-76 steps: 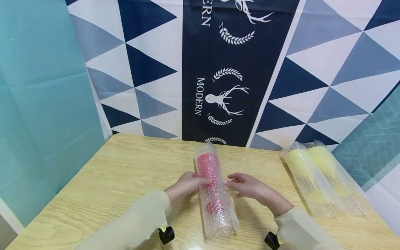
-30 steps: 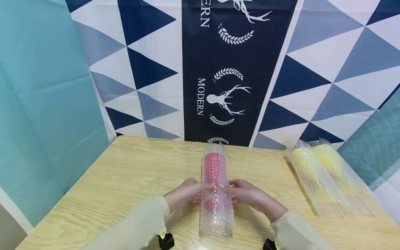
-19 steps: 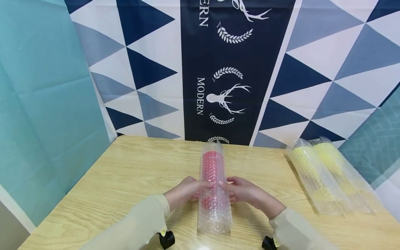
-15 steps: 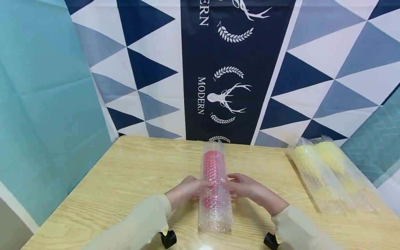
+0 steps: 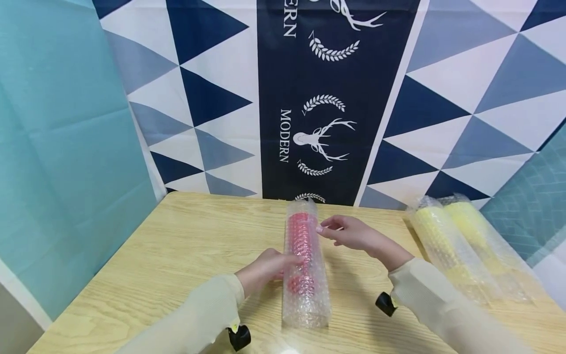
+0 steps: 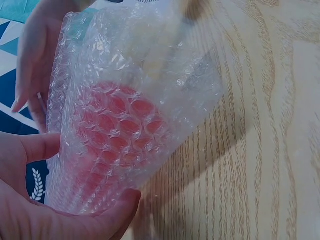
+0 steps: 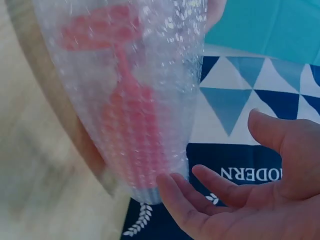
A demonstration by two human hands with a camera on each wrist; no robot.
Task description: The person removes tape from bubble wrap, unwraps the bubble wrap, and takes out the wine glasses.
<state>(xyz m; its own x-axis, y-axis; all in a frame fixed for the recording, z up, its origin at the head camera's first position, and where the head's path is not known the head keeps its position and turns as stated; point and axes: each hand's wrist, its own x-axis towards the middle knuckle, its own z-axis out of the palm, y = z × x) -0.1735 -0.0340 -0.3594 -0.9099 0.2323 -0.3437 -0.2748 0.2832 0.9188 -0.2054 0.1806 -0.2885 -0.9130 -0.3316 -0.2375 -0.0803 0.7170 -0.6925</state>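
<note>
A pink stemmed glass, with a round foot and thin stem visible in the right wrist view, lies inside a long bubble wrap sleeve at the middle of the table. My left hand grips the sleeve from its left side, thumb on top and fingers underneath. In the left wrist view the thumb bends round the near side of the wrap. Beside the upper right edge of the sleeve is my right hand, fingers loosely extended. Its fingertips are at the wrap's edge; whether they touch I cannot tell.
Two yellow things in bubble wrap, one beside the other, lie at the right of the wooden table. A patterned cloth wall stands behind the table, and a teal sheet hangs at the left.
The right hand has let go of the sleeve's right side and moved up toward its far end. The left hand keeps its grip. Earlier the tilted sleeve was straightened.
</note>
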